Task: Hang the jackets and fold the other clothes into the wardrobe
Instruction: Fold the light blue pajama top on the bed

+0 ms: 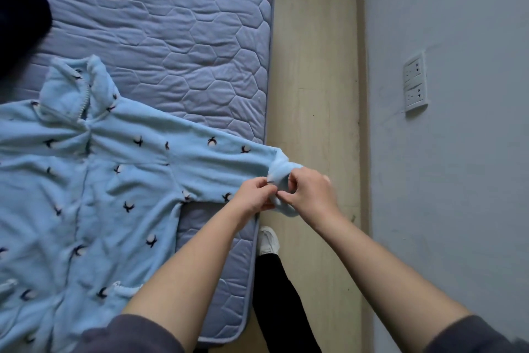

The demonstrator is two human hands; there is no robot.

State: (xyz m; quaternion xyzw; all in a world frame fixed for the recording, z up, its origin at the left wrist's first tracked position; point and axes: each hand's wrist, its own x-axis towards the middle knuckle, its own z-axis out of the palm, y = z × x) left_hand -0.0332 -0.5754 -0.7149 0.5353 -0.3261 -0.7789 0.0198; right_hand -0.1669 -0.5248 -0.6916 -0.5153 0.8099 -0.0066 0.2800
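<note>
both hands, left hand (255,194) and right hand (310,192), pinch the cuff (279,171) of a blue jacket (94,181) on the bed (171,23)

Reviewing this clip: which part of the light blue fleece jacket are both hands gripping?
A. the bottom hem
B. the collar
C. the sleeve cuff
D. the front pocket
C: the left hand and the right hand both pinch the sleeve cuff of the light blue fleece jacket, just past the edge of the quilted blue mattress.
</note>
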